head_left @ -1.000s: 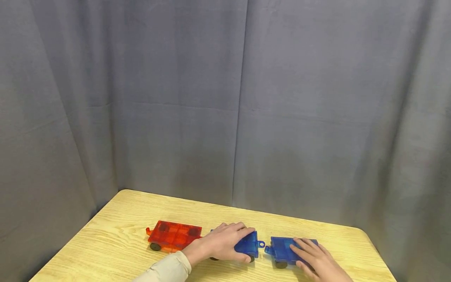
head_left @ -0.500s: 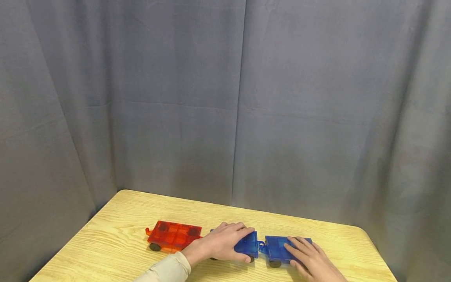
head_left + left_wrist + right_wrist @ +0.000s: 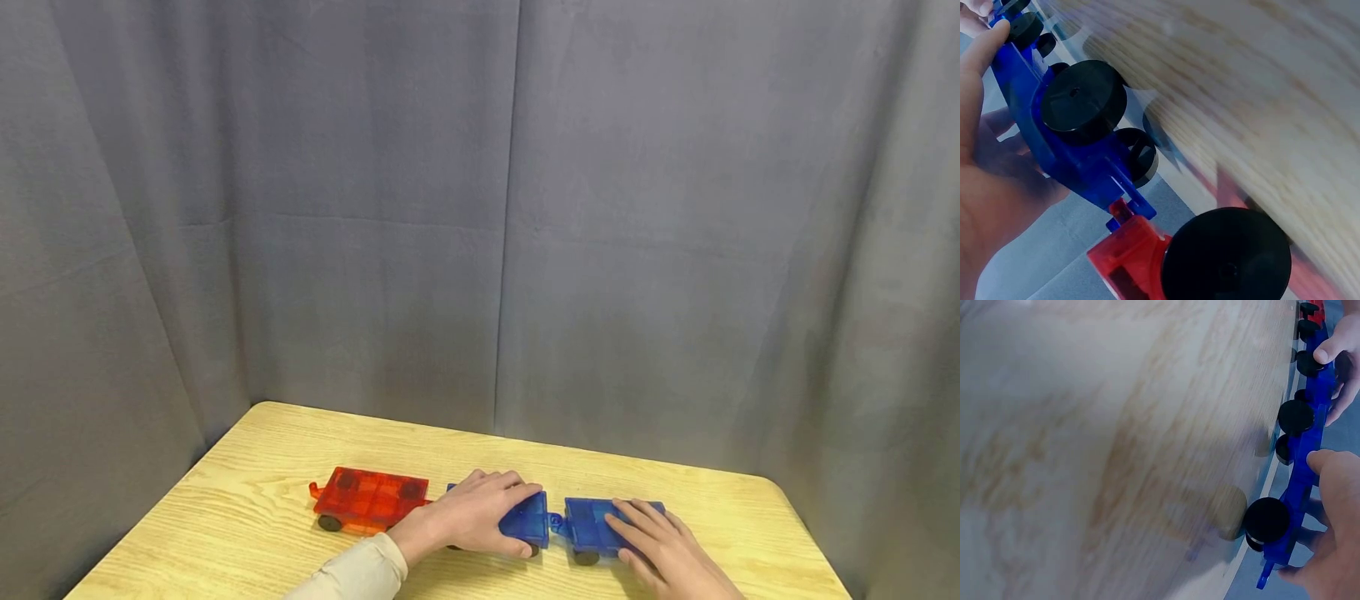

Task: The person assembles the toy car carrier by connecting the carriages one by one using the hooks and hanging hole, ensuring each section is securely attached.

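Three translucent toy train cars with black wheels stand in a row on the wooden table. The red car (image 3: 369, 497) is at the left, and its coupling meets that of the middle blue car (image 3: 1029, 112) in the left wrist view. My left hand (image 3: 480, 515) lies over the middle car and grips it, thumb along the near side, fingers across the top and hiding much of it. My right hand (image 3: 667, 548) holds the right-hand blue car (image 3: 587, 518), thumb at its near side and fingers over the top. Between the two blue cars, the coupling pieces (image 3: 556, 523) overlap, hook at ring.
The light wooden table (image 3: 285, 442) has rounded back corners. Grey curtains (image 3: 390, 250) hang behind it and at both sides. A hook (image 3: 314, 490) sticks out from the red car's left end. A pale sleeve (image 3: 356, 575) covers my left forearm.
My right hand has moved left with the right-hand blue car, closing the gap until its hook meets the middle car's ring. The left hand, middle car and red car have stayed put.
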Tool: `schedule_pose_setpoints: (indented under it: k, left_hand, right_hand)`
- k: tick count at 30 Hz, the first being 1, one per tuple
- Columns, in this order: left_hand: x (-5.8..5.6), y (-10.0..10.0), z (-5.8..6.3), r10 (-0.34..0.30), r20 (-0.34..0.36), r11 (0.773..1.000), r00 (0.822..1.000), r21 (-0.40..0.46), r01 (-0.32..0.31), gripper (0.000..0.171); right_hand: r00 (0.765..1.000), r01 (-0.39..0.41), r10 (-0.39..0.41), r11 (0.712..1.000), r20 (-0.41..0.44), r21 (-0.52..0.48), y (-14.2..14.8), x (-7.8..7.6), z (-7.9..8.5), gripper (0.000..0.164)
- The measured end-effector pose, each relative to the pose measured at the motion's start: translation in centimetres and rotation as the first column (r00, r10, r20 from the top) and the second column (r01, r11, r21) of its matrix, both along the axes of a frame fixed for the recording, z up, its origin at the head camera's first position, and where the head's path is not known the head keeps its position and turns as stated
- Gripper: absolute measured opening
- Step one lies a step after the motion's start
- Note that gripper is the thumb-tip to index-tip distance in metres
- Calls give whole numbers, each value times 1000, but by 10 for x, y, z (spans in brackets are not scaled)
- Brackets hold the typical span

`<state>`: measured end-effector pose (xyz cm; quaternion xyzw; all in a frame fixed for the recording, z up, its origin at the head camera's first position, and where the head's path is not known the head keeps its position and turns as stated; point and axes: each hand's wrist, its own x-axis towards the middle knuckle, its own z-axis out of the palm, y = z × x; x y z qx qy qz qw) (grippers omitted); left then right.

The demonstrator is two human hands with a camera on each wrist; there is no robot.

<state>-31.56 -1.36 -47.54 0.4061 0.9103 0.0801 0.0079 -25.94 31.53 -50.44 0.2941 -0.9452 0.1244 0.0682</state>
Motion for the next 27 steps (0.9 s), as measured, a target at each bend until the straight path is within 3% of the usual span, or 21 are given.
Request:
schedule_pose_setpoints:
  k: [11,17,20,24,27]
  left_hand:
    - [2,-6,-1,12,25,1000,1000,-23,-11,83]
    - [2,-14,-2,31,60,999,998,-10,-31,86]
    - [5,-27,-1,80,77,996,994,34,-83,90]
    - [13,-55,0,198,55,975,979,93,-202,89]
    - [19,-81,0,253,68,964,965,71,-258,94]
  right_hand:
    - [999,-23,23,1000,-23,-14,-7,3,-2,47]
    - [999,41,-38,996,35,-75,-15,1,-1,54]
    - [994,106,-104,987,17,-122,-21,-1,-1,59]
    - [974,208,-218,967,-58,-144,-27,-3,0,68]
    - [958,274,-282,951,-45,-141,-27,-4,1,74]
